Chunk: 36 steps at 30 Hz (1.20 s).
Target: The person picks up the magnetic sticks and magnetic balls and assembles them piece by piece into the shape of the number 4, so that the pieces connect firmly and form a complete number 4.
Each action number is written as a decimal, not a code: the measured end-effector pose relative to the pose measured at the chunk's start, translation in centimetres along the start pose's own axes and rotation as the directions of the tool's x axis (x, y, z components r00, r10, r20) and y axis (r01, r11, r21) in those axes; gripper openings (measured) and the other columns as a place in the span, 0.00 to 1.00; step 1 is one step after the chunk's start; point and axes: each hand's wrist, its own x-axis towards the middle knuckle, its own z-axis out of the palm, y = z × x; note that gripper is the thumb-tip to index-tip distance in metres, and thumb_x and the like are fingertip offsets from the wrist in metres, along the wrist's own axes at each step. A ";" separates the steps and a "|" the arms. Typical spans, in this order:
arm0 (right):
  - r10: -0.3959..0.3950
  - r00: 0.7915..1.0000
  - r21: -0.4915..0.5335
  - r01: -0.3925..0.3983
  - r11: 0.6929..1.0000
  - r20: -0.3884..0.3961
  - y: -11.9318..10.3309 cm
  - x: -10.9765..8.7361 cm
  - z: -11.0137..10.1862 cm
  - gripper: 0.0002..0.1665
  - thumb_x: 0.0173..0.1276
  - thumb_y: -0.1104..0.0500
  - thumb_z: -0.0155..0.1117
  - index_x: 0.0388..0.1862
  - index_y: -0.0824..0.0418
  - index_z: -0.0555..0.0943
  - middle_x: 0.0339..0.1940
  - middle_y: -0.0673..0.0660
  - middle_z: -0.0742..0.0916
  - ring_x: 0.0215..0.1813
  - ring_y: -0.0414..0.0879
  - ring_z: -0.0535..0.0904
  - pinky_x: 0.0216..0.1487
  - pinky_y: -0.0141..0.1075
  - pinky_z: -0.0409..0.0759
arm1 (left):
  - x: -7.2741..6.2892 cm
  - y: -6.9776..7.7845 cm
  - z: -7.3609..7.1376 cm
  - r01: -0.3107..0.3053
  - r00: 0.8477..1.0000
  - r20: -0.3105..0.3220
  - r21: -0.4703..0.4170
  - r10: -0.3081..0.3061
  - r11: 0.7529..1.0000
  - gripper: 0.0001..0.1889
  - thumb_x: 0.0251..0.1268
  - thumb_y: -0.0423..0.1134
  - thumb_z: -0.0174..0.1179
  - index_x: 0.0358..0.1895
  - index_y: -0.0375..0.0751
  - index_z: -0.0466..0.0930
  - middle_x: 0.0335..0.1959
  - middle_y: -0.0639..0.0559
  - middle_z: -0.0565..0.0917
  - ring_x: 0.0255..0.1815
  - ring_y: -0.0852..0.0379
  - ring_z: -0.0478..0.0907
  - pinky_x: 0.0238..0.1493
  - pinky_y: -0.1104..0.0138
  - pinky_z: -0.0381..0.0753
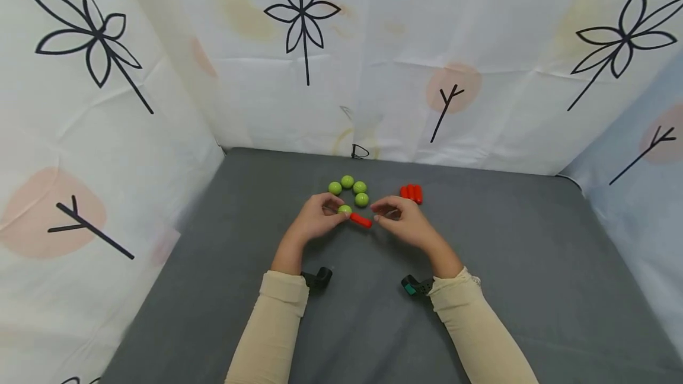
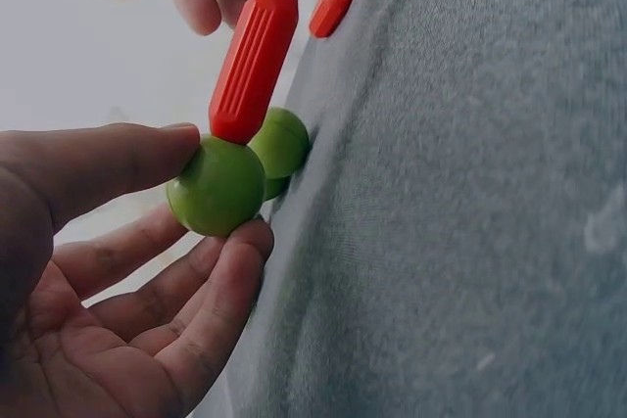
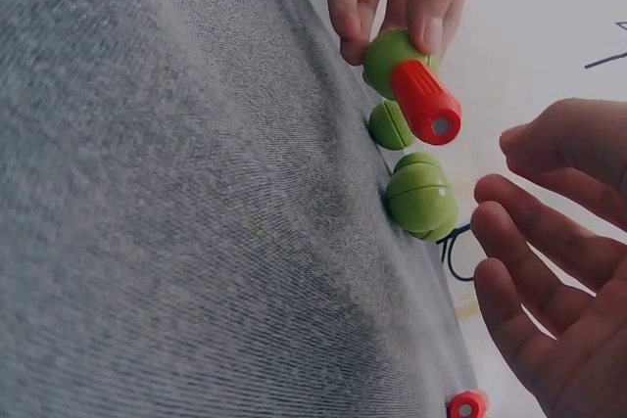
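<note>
Head view shows a person's hands over a bench (image 1: 352, 325) covered in gray cloth, with the left hand (image 1: 319, 218) pinching a glossy green ball (image 2: 217, 188) between its thumb and fingers. Against that ball sits 1 end of a grooved red rod (image 2: 255, 66), which points toward 4 o'clock from the ball, its other end facing the right hand (image 1: 408, 222). That right hand grasps nothing: its fingers are loosely curved, thumb apart from them, and the right wrist view shows a gap between its fingertips and the rod (the rod's facing end carries a small gray disc).

Around the held ball, from 11 to 2 o'clock, 4 loose green balls (image 1: 360, 187) rest on the bench in an arc. Near 12 o'clock of the right hand, 3 matching red rods (image 1: 411, 193) lie side by side. Each wrist wears a black strapped device, the left device (image 1: 322, 278) and the right device (image 1: 416, 285), just beyond beige sleeves (image 1: 277, 319). At 12 o'clock, a white curtain (image 1: 389, 28) printed with dark leaf outlines stands behind the bench.
</note>
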 end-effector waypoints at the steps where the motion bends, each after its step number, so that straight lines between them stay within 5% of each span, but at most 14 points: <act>1: -0.001 1.000 -0.007 0.001 1.000 -0.011 0.1 0.1 0.0 0.16 0.76 0.64 0.68 0.60 0.69 0.85 0.55 0.66 0.89 0.55 0.57 0.86 0.59 0.54 0.84 | 0.0 0.0 0.0 0.002 1.000 0.002 0.002 -0.002 1.000 0.16 0.72 0.41 0.71 0.57 0.39 0.85 0.54 0.42 0.87 0.52 0.47 0.87 0.55 0.54 0.86; 11: 0.079 0.990 -0.036 -0.084 0.996 -0.114 0.4 1.7 -0.2 0.19 0.75 0.63 0.69 0.62 0.68 0.83 0.61 0.66 0.87 0.60 0.62 0.85 0.62 0.57 0.83 | 0.0 -0.8 -0.3 0.043 0.999 0.020 0.055 -0.044 0.998 0.15 0.71 0.42 0.71 0.55 0.40 0.86 0.52 0.44 0.88 0.51 0.48 0.88 0.56 0.54 0.87; 36: 0.105 0.991 -0.068 -0.111 0.991 -0.086 1.8 4.6 1.7 0.22 0.71 0.63 0.74 0.62 0.67 0.84 0.60 0.67 0.86 0.59 0.62 0.85 0.61 0.56 0.84 | -0.1 -1.1 -0.7 0.078 0.996 0.030 0.089 -0.081 0.993 0.14 0.71 0.46 0.72 0.53 0.44 0.87 0.52 0.47 0.89 0.53 0.49 0.85 0.57 0.52 0.84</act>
